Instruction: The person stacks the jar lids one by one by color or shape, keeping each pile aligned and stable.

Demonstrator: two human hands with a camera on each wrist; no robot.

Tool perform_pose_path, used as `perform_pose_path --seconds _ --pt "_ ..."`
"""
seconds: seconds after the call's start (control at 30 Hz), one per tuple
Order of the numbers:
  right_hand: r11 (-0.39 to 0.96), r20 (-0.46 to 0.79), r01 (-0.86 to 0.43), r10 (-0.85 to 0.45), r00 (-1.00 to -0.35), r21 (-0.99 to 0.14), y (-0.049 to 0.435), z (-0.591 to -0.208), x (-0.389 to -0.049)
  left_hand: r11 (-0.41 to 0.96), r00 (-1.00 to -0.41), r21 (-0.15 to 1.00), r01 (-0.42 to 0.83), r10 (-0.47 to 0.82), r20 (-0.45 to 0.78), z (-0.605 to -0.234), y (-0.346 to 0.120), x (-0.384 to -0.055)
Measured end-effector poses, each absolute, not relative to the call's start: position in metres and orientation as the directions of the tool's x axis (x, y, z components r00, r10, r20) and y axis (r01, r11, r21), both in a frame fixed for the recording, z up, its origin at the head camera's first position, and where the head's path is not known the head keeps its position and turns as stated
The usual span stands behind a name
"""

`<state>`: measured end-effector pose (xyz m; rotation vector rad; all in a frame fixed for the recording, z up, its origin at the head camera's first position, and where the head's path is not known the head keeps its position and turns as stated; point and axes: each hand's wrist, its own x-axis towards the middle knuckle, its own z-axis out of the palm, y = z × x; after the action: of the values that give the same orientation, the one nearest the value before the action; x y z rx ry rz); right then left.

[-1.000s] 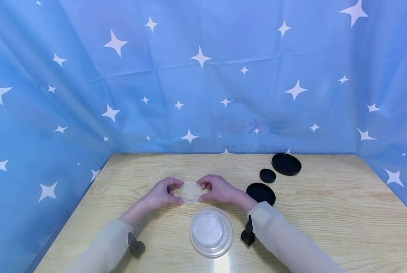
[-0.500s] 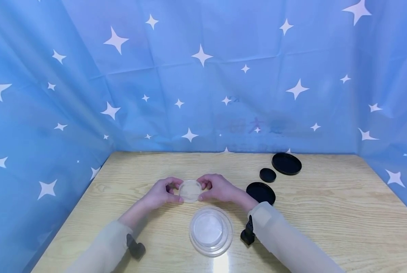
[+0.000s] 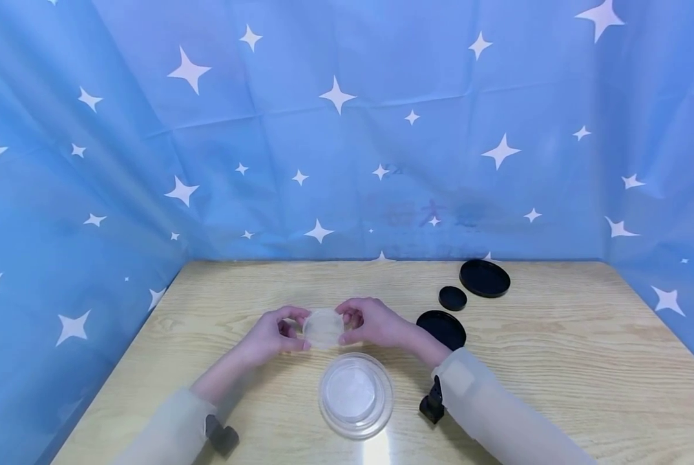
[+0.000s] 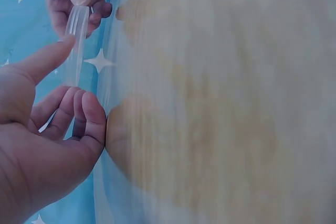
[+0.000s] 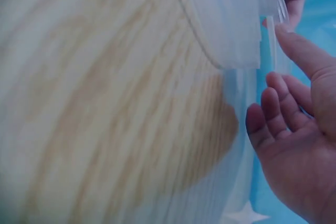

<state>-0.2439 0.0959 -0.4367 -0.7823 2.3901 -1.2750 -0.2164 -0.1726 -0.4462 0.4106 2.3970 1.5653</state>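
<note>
In the head view a small clear, shallow round plastic dish (image 3: 323,328) is held between both hands. My left hand (image 3: 277,334) pinches its left edge with thumb and fingers, and my right hand (image 3: 373,323) grips the opposite edge the same way. From the left wrist the dish (image 4: 77,45) appears edge-on, thin and translucent. Nearer to me, just below the hands, larger clear round dishes (image 3: 355,423) sit nested on the table. Their side wall (image 5: 231,19) shows in the right wrist view.
Black round shallow dishes lie to the right: a large one (image 3: 484,278) near the back edge, a small one (image 3: 453,298), and another large one (image 3: 441,328) partly behind the right forearm. A blue star-patterned curtain (image 3: 347,161) borders the wooden table (image 3: 556,361).
The small dish has tilted slightly and looks more evenly milky, while both hands keep their hold on it. The head view has shifted a little; the other dishes stay put.
</note>
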Motion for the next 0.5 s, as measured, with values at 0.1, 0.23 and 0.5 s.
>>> perform_pose_path --seconds 0.1,0.23,0.5 --pt "0.456 -0.006 -0.344 -0.609 -0.793 -0.821 0.097 -0.434 -0.241 0.370 -0.931 0.924 0.100 0.361 -0.044 -0.446 -0.172 -0.211" --pt "0.459 0.023 -0.382 -0.616 -0.788 -0.802 0.101 -0.428 -0.236 0.351 -0.936 0.931 0.099 0.351 -0.033 -0.443 -0.170 -0.206" --pt "0.446 0.069 -0.440 -0.637 -0.767 -0.779 0.110 -0.419 -0.223 0.339 -0.931 0.930 0.144 0.365 0.011 -0.432 -0.165 -0.191"
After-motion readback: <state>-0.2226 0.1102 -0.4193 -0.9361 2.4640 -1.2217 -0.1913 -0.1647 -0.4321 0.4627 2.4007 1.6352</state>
